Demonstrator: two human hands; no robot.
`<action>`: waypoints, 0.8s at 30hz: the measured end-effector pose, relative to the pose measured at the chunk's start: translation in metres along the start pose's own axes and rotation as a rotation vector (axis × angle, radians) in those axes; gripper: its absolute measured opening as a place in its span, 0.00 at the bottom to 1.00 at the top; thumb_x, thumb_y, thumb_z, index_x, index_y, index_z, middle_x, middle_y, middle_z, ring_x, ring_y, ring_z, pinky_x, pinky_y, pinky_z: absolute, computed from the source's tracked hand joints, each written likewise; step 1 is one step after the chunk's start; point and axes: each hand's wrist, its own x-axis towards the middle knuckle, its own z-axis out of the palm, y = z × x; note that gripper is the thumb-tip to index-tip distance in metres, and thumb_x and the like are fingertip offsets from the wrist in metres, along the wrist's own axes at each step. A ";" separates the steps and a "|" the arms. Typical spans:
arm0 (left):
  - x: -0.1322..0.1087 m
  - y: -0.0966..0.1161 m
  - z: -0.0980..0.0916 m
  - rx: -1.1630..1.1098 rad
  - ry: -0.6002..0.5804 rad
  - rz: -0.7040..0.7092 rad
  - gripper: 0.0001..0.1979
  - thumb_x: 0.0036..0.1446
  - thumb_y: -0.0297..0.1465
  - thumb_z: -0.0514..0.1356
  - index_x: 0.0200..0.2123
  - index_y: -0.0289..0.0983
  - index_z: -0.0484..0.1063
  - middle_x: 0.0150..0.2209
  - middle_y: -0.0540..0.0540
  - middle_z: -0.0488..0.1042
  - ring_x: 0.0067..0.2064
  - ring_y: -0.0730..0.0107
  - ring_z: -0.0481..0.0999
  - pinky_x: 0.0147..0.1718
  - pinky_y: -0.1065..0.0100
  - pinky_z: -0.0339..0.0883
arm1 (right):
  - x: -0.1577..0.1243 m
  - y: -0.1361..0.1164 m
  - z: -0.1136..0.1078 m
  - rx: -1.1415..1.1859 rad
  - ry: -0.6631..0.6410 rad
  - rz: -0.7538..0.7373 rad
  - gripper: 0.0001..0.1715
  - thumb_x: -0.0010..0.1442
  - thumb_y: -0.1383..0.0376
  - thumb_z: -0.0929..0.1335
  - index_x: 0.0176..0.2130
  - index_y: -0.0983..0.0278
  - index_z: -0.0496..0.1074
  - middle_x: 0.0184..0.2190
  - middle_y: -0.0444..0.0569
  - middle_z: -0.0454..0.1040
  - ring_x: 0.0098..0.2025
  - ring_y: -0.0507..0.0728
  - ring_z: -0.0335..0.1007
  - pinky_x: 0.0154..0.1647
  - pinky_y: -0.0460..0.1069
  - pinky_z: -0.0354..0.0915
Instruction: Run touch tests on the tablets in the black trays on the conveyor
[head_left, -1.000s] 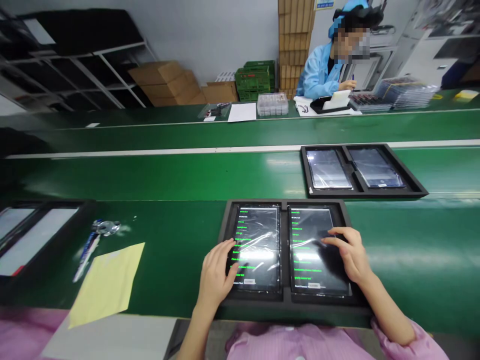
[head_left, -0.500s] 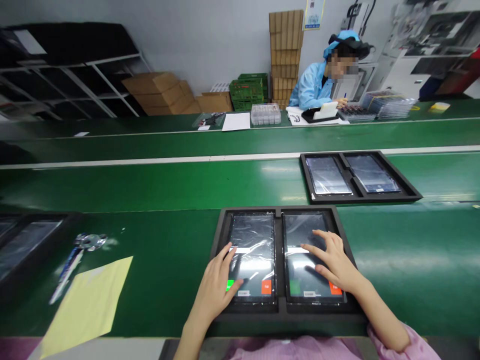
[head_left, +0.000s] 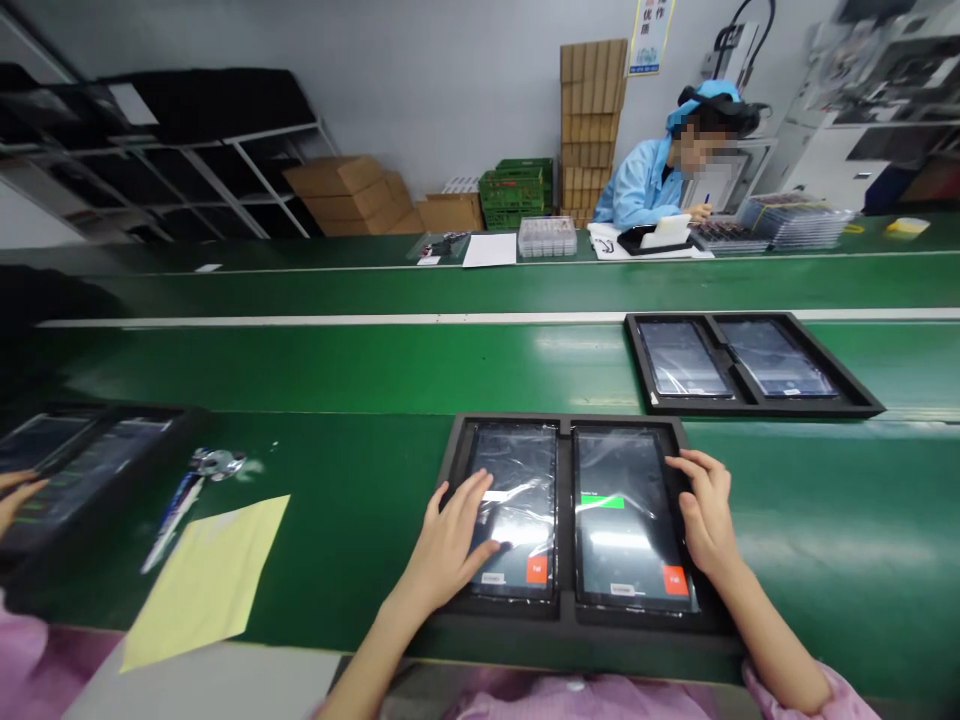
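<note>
A black foam tray (head_left: 566, 620) lies on the green bench in front of me and holds two film-wrapped tablets. My left hand (head_left: 450, 540) rests on the left tablet (head_left: 525, 490), fingers spread, thumb near the lower part of its screen. My right hand (head_left: 705, 510) lies flat along the right edge of the right tablet (head_left: 626, 530), fingers stretched toward its top corner. The right screen shows a green bar and a red button; the left screen shows a red button.
A second black tray (head_left: 750, 405) with two tablets sits on the conveyor at right. At left lie a yellow sheet (head_left: 202, 580), a pen (head_left: 172, 510) and another tray (head_left: 82, 470), with another person's hand (head_left: 15, 495) on it. A seated person in blue (head_left: 652, 180) works across the belt.
My right hand slid from the middle of the right tablet's screen to its right edge. The left thumb shifted onto the left screen's lower part. A green bar appeared on the right screen.
</note>
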 end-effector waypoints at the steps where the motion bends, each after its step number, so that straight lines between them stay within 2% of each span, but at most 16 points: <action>1: 0.008 -0.001 -0.006 -0.013 0.007 -0.026 0.36 0.66 0.48 0.50 0.70 0.38 0.41 0.65 0.32 0.59 0.65 0.52 0.60 0.63 0.47 0.51 | 0.004 0.001 0.000 -0.007 0.063 0.007 0.24 0.70 0.55 0.52 0.54 0.61 0.65 0.51 0.57 0.63 0.53 0.67 0.60 0.51 0.64 0.58; 3: 0.032 -0.003 -0.017 -0.053 -0.017 -0.057 0.32 0.67 0.45 0.50 0.68 0.38 0.48 0.66 0.34 0.58 0.65 0.53 0.61 0.61 0.51 0.57 | 0.016 0.003 0.000 -0.027 0.207 0.012 0.23 0.69 0.55 0.53 0.52 0.62 0.67 0.50 0.59 0.63 0.53 0.68 0.60 0.51 0.65 0.59; 5: 0.066 -0.004 -0.020 -0.098 -0.104 -0.013 0.24 0.67 0.40 0.51 0.63 0.39 0.59 0.62 0.38 0.64 0.61 0.56 0.67 0.56 0.55 0.64 | 0.031 0.009 0.002 -0.035 0.277 -0.007 0.21 0.69 0.57 0.55 0.49 0.63 0.69 0.47 0.58 0.64 0.51 0.67 0.62 0.51 0.64 0.60; 8: 0.118 0.000 -0.009 -0.082 -0.190 0.071 0.16 0.66 0.29 0.49 0.53 0.39 0.70 0.52 0.42 0.75 0.52 0.59 0.74 0.51 0.58 0.68 | 0.051 0.019 0.010 -0.017 0.188 -0.060 0.16 0.68 0.60 0.58 0.46 0.62 0.71 0.44 0.56 0.67 0.48 0.64 0.65 0.50 0.61 0.63; 11: 0.146 0.002 0.005 -0.057 -0.156 0.057 0.18 0.63 0.24 0.49 0.51 0.38 0.72 0.50 0.41 0.77 0.51 0.58 0.75 0.52 0.55 0.67 | 0.058 0.028 0.019 -0.012 0.106 -0.098 0.14 0.67 0.62 0.60 0.43 0.62 0.72 0.42 0.54 0.68 0.46 0.63 0.67 0.48 0.59 0.65; 14: 0.139 -0.013 0.007 -0.143 -0.185 0.103 0.19 0.62 0.31 0.56 0.57 0.44 0.68 0.58 0.42 0.70 0.59 0.55 0.68 0.60 0.48 0.58 | 0.055 0.032 0.025 0.024 0.086 -0.051 0.13 0.67 0.63 0.60 0.40 0.61 0.72 0.40 0.53 0.69 0.44 0.61 0.68 0.46 0.58 0.66; 16: 0.124 -0.029 0.003 -0.192 -0.241 0.117 0.34 0.54 0.39 0.66 0.63 0.49 0.61 0.66 0.40 0.59 0.67 0.46 0.57 0.63 0.38 0.48 | 0.054 0.032 0.026 0.056 0.099 0.002 0.14 0.68 0.63 0.59 0.40 0.61 0.72 0.38 0.52 0.69 0.43 0.61 0.68 0.46 0.57 0.66; 18: 0.111 -0.042 -0.001 -0.195 -0.289 0.069 0.52 0.40 0.42 0.74 0.67 0.51 0.53 0.70 0.36 0.45 0.70 0.34 0.44 0.61 0.29 0.40 | 0.054 0.031 0.026 0.070 0.114 0.029 0.13 0.68 0.62 0.59 0.40 0.61 0.72 0.38 0.52 0.69 0.43 0.61 0.68 0.46 0.57 0.66; 20: 0.106 -0.048 -0.005 -0.182 -0.306 0.011 0.61 0.32 0.42 0.77 0.68 0.51 0.49 0.71 0.33 0.37 0.70 0.28 0.37 0.59 0.25 0.36 | 0.054 0.032 0.027 0.072 0.125 0.039 0.13 0.67 0.61 0.60 0.40 0.61 0.71 0.38 0.52 0.69 0.43 0.61 0.68 0.46 0.57 0.66; 22: 0.110 -0.044 -0.006 -0.192 -0.291 -0.010 0.57 0.37 0.43 0.75 0.68 0.50 0.50 0.71 0.33 0.41 0.70 0.31 0.40 0.60 0.26 0.34 | 0.055 0.032 0.027 0.069 0.144 0.045 0.13 0.67 0.61 0.60 0.41 0.62 0.71 0.38 0.52 0.69 0.44 0.61 0.68 0.46 0.57 0.66; 24: 0.121 -0.033 -0.005 -0.211 -0.246 -0.013 0.38 0.53 0.44 0.66 0.64 0.47 0.58 0.67 0.36 0.56 0.67 0.43 0.54 0.63 0.32 0.37 | 0.055 0.034 0.028 0.061 0.127 0.048 0.14 0.68 0.61 0.59 0.42 0.62 0.72 0.39 0.53 0.68 0.44 0.61 0.67 0.47 0.57 0.66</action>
